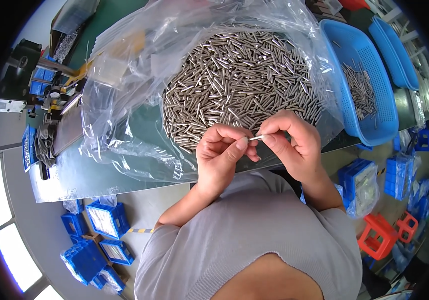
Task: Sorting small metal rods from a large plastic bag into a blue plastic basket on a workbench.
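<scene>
Between the fingertips of both hands is a small slim metal pin (256, 138), held level near the table's front edge. My left hand (220, 156) is closed, thumb and forefinger pinching one end. At the other end my right hand (294, 142) pinches it the same way. Just beyond the hands spreads a large heap of similar metal pins (239, 75), lying on a clear plastic sheet or opened bag (124, 115). The finer shape of the held pin is too small to make out.
Right of the heap stands a blue perforated basket (344, 100) with a smaller pile of pins. Another blue basket (394, 52) is beyond it. Machine equipment (49, 95) is at the left. Blue crates (107, 220) and red stools (377, 235) stand on the floor.
</scene>
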Motion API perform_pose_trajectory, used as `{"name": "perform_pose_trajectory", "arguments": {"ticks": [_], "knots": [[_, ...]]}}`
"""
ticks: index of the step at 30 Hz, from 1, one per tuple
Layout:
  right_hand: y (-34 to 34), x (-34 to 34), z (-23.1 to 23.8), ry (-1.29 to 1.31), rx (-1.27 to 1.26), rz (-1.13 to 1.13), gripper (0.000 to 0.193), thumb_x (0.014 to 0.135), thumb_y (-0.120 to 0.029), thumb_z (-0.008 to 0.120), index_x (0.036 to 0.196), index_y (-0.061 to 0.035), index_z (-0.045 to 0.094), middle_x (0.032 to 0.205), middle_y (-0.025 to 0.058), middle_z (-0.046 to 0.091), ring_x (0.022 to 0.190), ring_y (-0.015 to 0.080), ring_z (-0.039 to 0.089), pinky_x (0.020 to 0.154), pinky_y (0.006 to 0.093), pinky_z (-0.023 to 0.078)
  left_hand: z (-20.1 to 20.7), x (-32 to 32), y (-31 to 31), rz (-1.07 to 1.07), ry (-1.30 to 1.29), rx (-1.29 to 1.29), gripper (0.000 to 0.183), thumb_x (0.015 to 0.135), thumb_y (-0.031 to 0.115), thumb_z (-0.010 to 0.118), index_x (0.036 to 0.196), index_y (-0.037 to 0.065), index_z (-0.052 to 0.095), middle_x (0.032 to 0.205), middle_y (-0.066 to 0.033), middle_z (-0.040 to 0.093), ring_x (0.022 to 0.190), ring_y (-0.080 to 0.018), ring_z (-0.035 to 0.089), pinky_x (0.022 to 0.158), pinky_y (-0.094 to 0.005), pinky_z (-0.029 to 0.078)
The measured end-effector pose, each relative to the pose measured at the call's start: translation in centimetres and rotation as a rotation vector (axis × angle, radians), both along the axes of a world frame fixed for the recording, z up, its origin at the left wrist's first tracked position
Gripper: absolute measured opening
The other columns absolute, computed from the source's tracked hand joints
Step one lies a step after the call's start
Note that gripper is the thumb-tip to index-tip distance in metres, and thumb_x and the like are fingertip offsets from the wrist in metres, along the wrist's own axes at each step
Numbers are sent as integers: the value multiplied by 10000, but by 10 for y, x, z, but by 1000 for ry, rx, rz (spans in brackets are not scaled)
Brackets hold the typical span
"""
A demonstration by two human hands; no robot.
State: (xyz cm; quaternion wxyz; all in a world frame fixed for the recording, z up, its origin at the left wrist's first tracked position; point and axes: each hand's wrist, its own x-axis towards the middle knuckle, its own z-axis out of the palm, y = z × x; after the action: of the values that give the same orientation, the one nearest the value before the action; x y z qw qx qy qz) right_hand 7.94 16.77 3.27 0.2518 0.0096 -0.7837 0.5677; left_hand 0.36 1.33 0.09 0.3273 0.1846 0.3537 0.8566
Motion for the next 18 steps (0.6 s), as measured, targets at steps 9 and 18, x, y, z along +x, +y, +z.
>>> {"name": "perform_pose_trajectory", "arguments": {"ticks": [9,18], "knots": [[1,-9,-1,46,55,63,69,788,-6,703,831,-29,654,819,59,596,674,91,543,576,209,425,0,0,-1,-13,0,-37,33,895,-32,568,927,-32,561,952,-165,646,756,-176,638,673,-313,564],[-8,-3,-1,-18,16,-65,91,778,-14,710,791,-6,621,796,82,608,699,163,603,587,251,475,3,2,1,15,-19,-79,35,895,-33,565,930,-37,566,910,-147,646,741,-171,636,667,-318,573]]}}
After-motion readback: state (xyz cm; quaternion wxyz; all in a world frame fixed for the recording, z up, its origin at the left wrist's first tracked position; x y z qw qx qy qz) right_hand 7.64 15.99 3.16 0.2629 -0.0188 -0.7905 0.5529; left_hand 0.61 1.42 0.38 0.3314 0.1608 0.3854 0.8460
